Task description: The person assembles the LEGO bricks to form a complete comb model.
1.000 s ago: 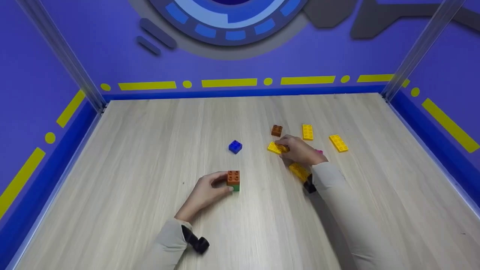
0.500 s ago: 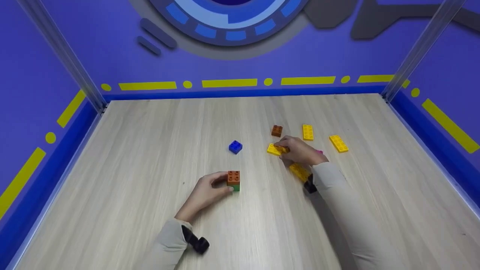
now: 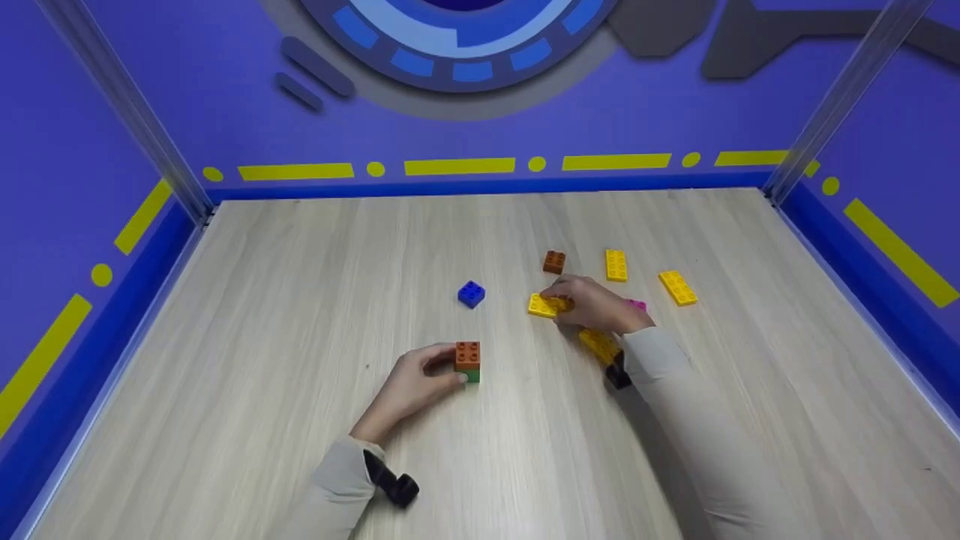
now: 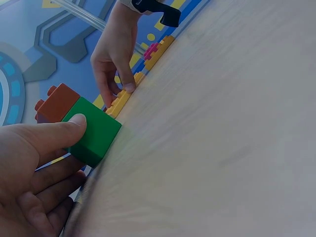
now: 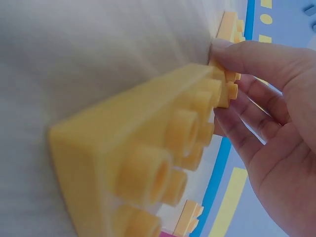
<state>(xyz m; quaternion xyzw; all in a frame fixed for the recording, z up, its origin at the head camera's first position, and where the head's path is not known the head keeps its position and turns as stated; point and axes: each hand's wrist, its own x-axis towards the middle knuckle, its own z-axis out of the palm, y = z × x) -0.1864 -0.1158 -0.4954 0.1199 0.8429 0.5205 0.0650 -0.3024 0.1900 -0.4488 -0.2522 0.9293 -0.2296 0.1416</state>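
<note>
The person's left hand holds a small stack upright near the middle of the pale wood-grain table: a square orange-brown plastic brick with four studs on top, seated on a green plastic brick. From the left wrist I can see the thumb pressed flat against the green side, with a finger behind the stack, so the grip is closed on it.

Farther out, the person's right hand pinches a flat yellow studded plastic brick between thumb and fingertips, one end poking out toward the left. That brick sits low at the tabletop; whether it is raised at all, I cannot tell. Under the right wrist lies a second yellow studded brick, and just past the hand peeks a pink piece, mostly hidden.

Between the stack and the far edge lies a square blue brick, turned cornerwise. A square brown brick is just beyond the right hand's fingers, with an oblong yellow brick to its right and a slanted yellow brick farther right again. Purple-blue panels with yellow dashes and dots wall in the table.
</note>
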